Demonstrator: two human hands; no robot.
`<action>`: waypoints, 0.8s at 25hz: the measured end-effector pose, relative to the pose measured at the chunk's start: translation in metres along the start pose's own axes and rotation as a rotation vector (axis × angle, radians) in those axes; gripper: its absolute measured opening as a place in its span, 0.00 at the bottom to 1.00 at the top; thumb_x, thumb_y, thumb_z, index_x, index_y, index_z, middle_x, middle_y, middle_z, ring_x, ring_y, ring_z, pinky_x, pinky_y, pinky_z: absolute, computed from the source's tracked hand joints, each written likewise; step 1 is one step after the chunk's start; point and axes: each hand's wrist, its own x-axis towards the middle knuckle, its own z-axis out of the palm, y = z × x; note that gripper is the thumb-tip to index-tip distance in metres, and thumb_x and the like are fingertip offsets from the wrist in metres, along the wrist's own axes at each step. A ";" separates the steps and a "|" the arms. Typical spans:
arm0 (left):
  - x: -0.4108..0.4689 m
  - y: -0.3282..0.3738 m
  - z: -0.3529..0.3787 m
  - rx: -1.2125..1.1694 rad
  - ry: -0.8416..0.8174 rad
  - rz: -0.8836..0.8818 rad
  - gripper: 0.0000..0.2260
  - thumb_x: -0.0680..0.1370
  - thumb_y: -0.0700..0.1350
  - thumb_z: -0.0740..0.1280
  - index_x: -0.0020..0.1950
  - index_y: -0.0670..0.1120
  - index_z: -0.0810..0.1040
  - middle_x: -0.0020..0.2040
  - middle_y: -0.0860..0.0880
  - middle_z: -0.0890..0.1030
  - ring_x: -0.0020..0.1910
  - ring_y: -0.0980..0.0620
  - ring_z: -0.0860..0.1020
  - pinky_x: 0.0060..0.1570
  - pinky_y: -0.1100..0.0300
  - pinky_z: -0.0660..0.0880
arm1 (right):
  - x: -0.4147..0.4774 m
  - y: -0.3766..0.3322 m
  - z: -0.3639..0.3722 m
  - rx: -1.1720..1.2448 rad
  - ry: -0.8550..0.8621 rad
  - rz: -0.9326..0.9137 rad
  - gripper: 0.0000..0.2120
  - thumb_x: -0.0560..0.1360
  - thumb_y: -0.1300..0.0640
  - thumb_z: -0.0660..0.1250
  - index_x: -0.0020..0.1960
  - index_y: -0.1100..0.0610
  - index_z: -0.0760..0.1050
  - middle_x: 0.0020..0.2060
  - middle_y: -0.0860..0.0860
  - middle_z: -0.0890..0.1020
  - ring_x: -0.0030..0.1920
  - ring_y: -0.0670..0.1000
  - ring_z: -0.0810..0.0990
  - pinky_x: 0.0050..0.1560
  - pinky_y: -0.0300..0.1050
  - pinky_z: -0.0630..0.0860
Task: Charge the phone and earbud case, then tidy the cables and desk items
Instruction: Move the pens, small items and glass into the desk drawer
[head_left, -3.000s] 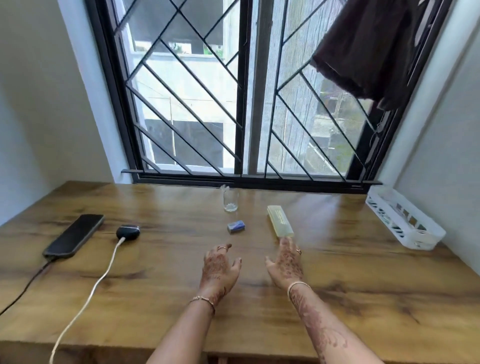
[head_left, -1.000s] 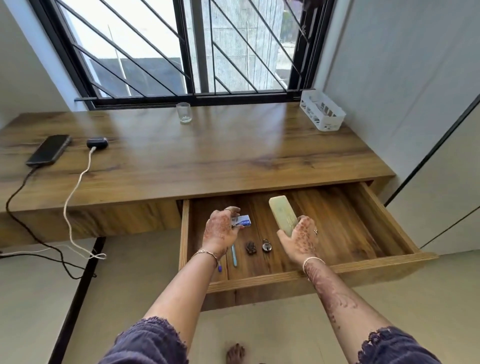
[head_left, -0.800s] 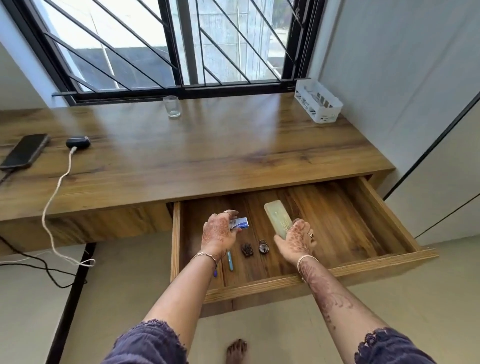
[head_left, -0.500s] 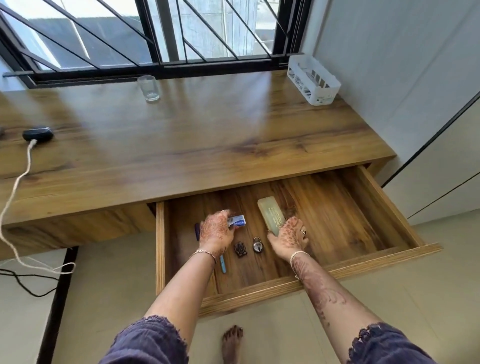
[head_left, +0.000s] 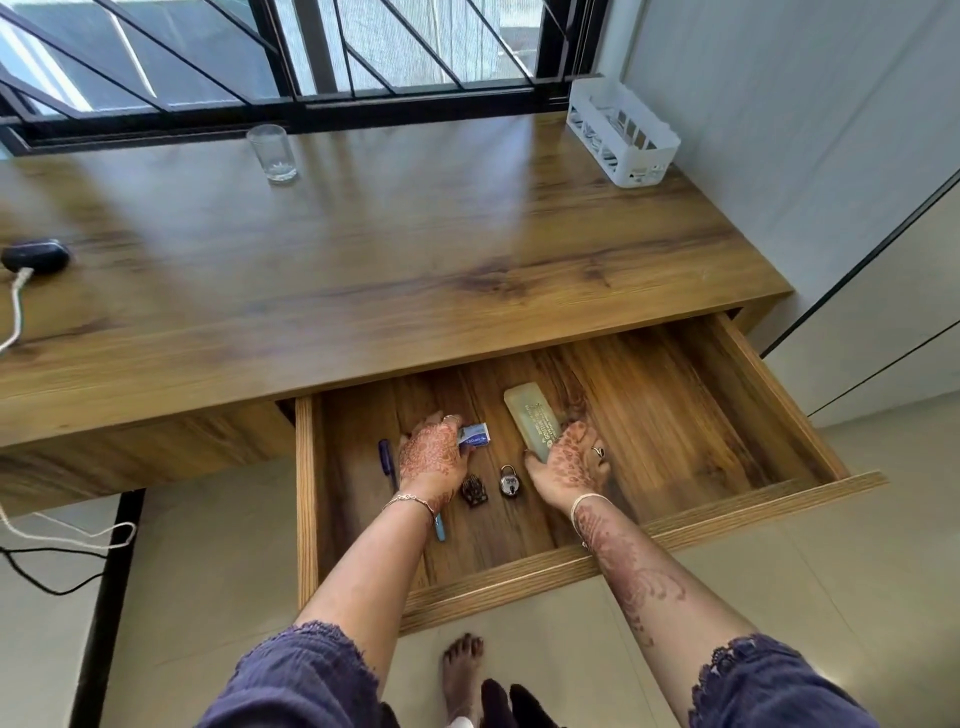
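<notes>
Now, grips first; what holds what? (recorder)

Left hand (head_left: 434, 457) pinches a small blue-and-white packet (head_left: 475, 435), fingers curled round its near end; right hand (head_left: 569, 460) grips the near end of a pale yellow translucent oblong case (head_left: 530, 418); both objects low inside the open wooden drawer (head_left: 727, 415); whether they touch its floor, cannot tell. (observer)

Why there? (recorder)

Judgement: tidying step; loose desk items go into the drawer, alongside a small silver padlock (head_left: 510, 480), a dark claw clip (head_left: 474, 490) and a blue pen (head_left: 385, 457) partly under the left wrist; near-end holds likely let the far ends land first, so the fingers can slip free. (observer)

Charging items? (recorder)

Black oval earbud case (head_left: 35, 254) at the left edge of the wooden desk top (head_left: 415, 249), white cable (head_left: 18, 306) plugged in; phone out of view. (observer)

Any writing? (recorder)

Printed lines along the case, lettering on the packet's blue band; both too small to read; no brand made out. (observer)
</notes>
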 end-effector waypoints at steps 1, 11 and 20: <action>-0.001 0.000 0.000 0.011 -0.012 -0.009 0.18 0.76 0.50 0.66 0.66 0.49 0.72 0.67 0.47 0.73 0.67 0.44 0.71 0.66 0.47 0.65 | -0.001 -0.001 -0.001 0.015 0.001 0.003 0.45 0.76 0.42 0.62 0.77 0.64 0.40 0.77 0.60 0.47 0.77 0.59 0.47 0.75 0.56 0.47; -0.027 0.008 -0.045 -0.045 0.136 0.028 0.18 0.76 0.52 0.66 0.65 0.51 0.71 0.63 0.50 0.73 0.64 0.48 0.70 0.62 0.51 0.68 | -0.036 -0.027 -0.023 -0.079 0.193 -0.347 0.41 0.74 0.43 0.65 0.77 0.55 0.46 0.76 0.51 0.49 0.76 0.54 0.48 0.74 0.56 0.52; -0.015 -0.032 -0.124 -0.418 0.399 -0.086 0.09 0.76 0.48 0.67 0.55 0.51 0.77 0.53 0.55 0.78 0.55 0.54 0.77 0.56 0.60 0.74 | -0.037 -0.141 -0.041 0.047 0.189 -0.677 0.38 0.76 0.46 0.62 0.77 0.52 0.43 0.77 0.48 0.42 0.77 0.52 0.42 0.77 0.49 0.44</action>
